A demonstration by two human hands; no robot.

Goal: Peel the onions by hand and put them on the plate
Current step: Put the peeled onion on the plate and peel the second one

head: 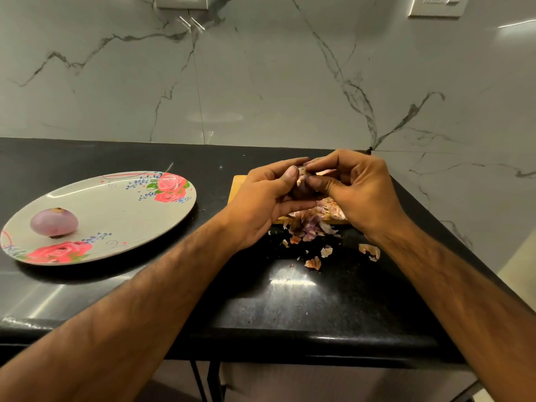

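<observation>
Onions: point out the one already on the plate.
The pale purple onion on the floral plate. The other onion is held between left hand and right hand above the wooden board.

Rose-print plate on black stone, under veined marble

The plate (121,216) is pale grey with pink-red roses, green leaves, small blue sprigs and thin red curls; the peeled onion (54,221) is pale purple-pink. The half-peeled onion (301,177) shows dusky purple under pinkish-white skin. The onion skins (311,227) are orange-brown, lilac and white; the cutting board (238,184) is tan wood, the countertop (290,309) glossy speckled black, and the backsplash (261,82) grey-white with dark veins.
</observation>
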